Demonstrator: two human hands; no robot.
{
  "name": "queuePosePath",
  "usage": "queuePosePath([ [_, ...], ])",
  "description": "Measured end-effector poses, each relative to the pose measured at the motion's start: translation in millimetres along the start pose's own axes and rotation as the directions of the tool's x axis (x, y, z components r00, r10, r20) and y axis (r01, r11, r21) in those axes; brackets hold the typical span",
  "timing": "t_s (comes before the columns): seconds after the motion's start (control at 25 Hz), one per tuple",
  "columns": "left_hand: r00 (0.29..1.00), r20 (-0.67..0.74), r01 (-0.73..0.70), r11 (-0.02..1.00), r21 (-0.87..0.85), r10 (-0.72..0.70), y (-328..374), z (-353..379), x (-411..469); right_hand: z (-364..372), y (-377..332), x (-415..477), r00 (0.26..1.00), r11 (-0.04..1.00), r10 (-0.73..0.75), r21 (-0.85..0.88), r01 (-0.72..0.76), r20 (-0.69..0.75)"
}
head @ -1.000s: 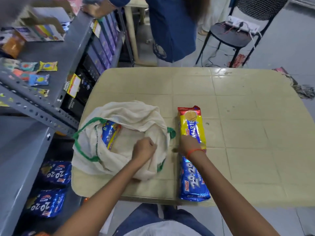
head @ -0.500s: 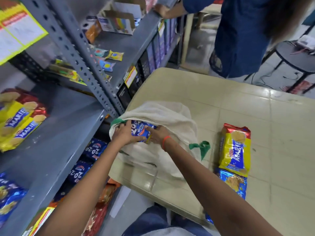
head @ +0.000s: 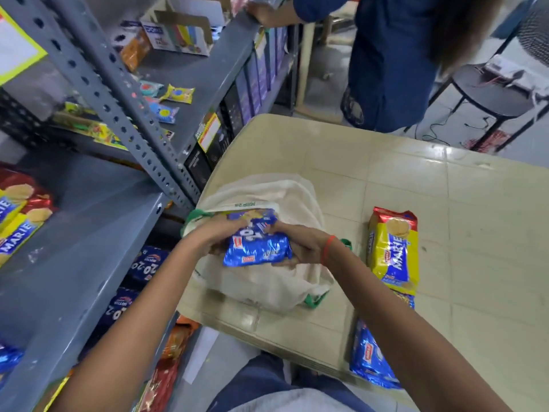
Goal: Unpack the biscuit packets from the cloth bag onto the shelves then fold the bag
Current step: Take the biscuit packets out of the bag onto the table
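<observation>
A cream cloth bag (head: 276,281) with green handles lies on the near left corner of the beige table (head: 371,179). Above its mouth I hold a blue 20-20 biscuit packet (head: 257,246), half out of the bag. My left hand (head: 215,236) grips its left side and my right hand (head: 297,243) grips its right side. To the right, a yellow Marie packet (head: 393,248) lies on the table, with another blue packet (head: 371,355) near the front edge. The grey metal shelf (head: 89,233) is on my left.
Marie packets (head: 17,215) lie on the grey shelf's left side, and blue 20-20 packets (head: 148,263) sit on the shelf below. A person in blue (head: 395,55) stands behind the table. A black chair (head: 490,93) is at the back right.
My right hand left the Marie packet on the table and joined the left at the bag. Both hands have drawn the blue packet up out of the bag's mouth.
</observation>
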State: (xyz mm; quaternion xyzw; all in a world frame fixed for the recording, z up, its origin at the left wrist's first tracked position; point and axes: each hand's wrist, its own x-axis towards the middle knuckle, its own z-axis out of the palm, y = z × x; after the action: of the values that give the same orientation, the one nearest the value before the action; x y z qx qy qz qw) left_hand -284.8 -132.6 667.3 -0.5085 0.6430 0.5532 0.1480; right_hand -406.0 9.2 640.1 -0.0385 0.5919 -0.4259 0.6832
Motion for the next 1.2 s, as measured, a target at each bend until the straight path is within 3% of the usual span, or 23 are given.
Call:
queuePosePath([
  [0.16, 0.96, 0.269, -0.116, 0.985, 0.131, 0.077, 10, 62, -31, -58, 43, -65, 0.995, 0.982, 0.074, -0.172, -0.084, -0.064],
  [0.32, 0.896, 0.389, -0.292, 0.944, 0.155, 0.214, 34, 152, -47, -116, 90, -129, 0.939, 0.981, -0.017, -0.185, -0.05, -0.344],
  [0.48, 0.819, 0.519, -0.331, 0.94, 0.08, 0.244, 39, 256, -61, -174, 149, -166, 0.748, 0.997, -0.066, -0.072, 0.025, -0.66],
  [0.56, 0.781, 0.602, -0.272, 0.958, 0.089, 0.166, 32, 309, -65, -202, 179, -177, 0.614, 0.995, -0.063, -0.1, -0.027, -0.787],
  [0.68, 0.715, 0.697, -0.238, 0.957, 0.163, 0.059, 12, 368, -59, -224, 216, -181, 0.468, 0.964, -0.016, -0.138, -0.228, -0.884],
  [0.92, 0.733, 0.679, -0.179, 0.958, 0.225, -0.022, 5, 389, -82, -225, 244, -166, 0.462, 0.933, 0.069, -0.106, -0.344, -0.884],
  [1.04, 0.793, 0.601, -0.24, 0.958, 0.16, 0.098, 12, 372, -77, -210, 215, -153, 0.353, 0.836, -0.03, -0.217, -0.504, -0.935],
  [1.08, 0.823, 0.548, -0.251, 0.961, 0.115, 0.149, 14, 361, -70, -201, 200, -145, 0.353, 0.816, -0.096, -0.276, -0.508, -0.931],
  [1.2, 0.902, 0.365, -0.236, 0.971, -0.035, 0.232, 20, 310, -41, -171, 146, -116, 0.491, 0.761, -0.274, -0.498, -0.415, -0.827],
])
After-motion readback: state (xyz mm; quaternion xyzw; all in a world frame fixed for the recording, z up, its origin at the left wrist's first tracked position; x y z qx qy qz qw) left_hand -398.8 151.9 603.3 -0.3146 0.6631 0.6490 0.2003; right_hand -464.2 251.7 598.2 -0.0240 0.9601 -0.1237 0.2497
